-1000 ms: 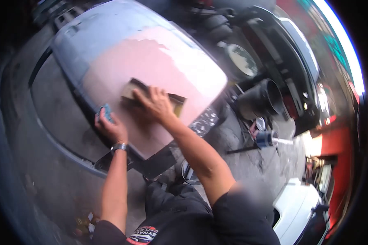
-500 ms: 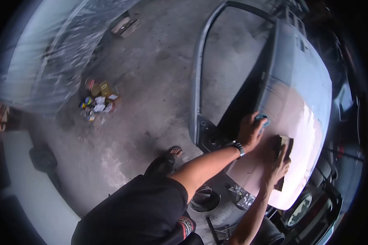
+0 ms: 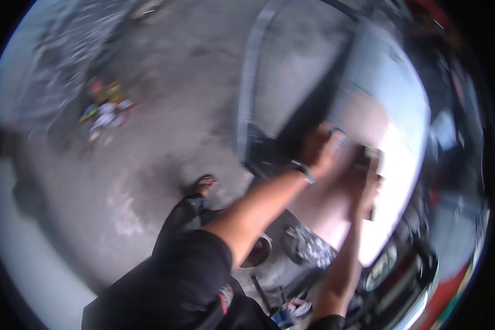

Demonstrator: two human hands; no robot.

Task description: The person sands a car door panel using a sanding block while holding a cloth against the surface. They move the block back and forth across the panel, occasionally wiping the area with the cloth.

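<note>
We curl left fingers (image 3: 328,146) round pad (image 3: 337,132), likely soft; right fingers (image 3: 373,169) clasp block (image 3: 370,153), likely light, stiff: hold sides.

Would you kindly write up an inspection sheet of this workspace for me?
Surface: curved door panel, pale pink nearer the person, blue-grey toward its far end; open frame beside it.
Job's things: long block on the pink area; small blue-green piece near the panel's edge.
Clutter: coloured containers and white scraps on the floor; crumpled silvery material below the panel.
Hands: left hand holds the blue-green piece; right hand is on the block, exact grip blurred.
Cables: nothing seen.
Surroundings: clear sheeting at upper left; pale bodywork at lower left.
</note>
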